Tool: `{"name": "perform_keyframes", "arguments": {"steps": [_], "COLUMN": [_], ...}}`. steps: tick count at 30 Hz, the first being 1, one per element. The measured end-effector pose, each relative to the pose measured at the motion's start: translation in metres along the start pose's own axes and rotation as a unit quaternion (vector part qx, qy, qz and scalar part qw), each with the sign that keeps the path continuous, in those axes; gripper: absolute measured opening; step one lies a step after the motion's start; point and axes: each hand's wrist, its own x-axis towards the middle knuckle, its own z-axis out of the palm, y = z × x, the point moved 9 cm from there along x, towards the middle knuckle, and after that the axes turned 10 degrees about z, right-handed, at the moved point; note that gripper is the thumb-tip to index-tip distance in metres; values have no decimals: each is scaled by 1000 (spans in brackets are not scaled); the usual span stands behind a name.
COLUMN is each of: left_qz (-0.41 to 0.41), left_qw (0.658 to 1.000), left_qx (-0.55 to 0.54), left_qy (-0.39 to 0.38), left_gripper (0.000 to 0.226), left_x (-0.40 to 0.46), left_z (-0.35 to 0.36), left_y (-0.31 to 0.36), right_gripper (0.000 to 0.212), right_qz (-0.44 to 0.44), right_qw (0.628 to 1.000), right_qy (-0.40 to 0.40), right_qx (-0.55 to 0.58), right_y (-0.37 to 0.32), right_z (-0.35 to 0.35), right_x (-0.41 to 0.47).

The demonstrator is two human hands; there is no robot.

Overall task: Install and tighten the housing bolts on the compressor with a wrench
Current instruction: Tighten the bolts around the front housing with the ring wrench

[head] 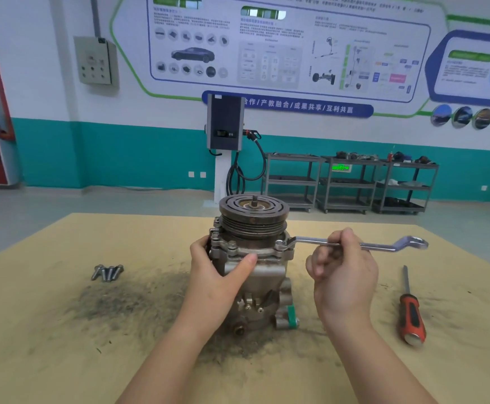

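Note:
The metal compressor [255, 275] stands upright at the table's centre, with its dark grooved pulley [254, 212] on top. My left hand [219, 271] wraps around the housing's left side, thumb lying across the front. A silver double-ended ring wrench [383, 244] sticks out horizontally to the right, its near ring seated over a housing bolt [281, 244] on the flange's right corner. My right hand [344, 271] grips the wrench's shaft at its middle. Another bolt head [232, 244] shows on the flange's front. Several loose bolts [108, 272] lie together on the table to the left.
A red-and-black-handled screwdriver [410, 310] lies on the table [48, 330] to the right of my right hand. Dark metal dust is smeared over the tan tabletop around the compressor. Beyond the table stand a charging post [225, 123] and grey shelving carts [351, 182].

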Motion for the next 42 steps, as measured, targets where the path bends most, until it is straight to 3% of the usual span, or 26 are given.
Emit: {"name": "perform_keyframes", "arguments": {"steps": [3,5,8,12,15,19,23,29,34,38,42], "left_qz": [2,5,10,5,14,8,-1,-1,3,-2,-11], "left_qw": [1000,1000,1000,999,999,1000,1000,1000,1000,999,999], "left_qx": [3,0,4,0,14,18,22,10,14,16,24], "left_qy": [3,11,23,40,29,13,6,4,-12,-28,-36], "left_gripper": [85,78,64,57,54,81,84,89,95,103,108], "left_x": [0,1,2,9,8,3,3,1,-1,0,-1], "left_z": [-1,-2,-2,-2,-3,-1,1,1,2,6,5], "left_y": [-1,-3,-7,-23,-21,-12,-8,-4,-5,-6,-8], "right_gripper": [35,31,23,9,15,26,29,36,28,25,26], "right_qz": [-65,-186,-326,-382,-396,-274,-160,-26,128,182,230], "right_qw": [996,976,918,833,815,933,981,999,983,974,967], "right_qy": [37,35,-55,-175,-199,-140,-66,-42,-36,-52,-99], "right_qx": [-46,-111,-220,-360,-373,-186,-92,8,130,122,39], "right_y": [-5,-20,-26,-4,-10,-37,-34,-15,10,17,15], "right_z": [-3,4,33,69,75,47,25,15,8,7,9], "right_x": [-11,-30,-64,-88,-88,-58,-35,-15,2,12,17]}}
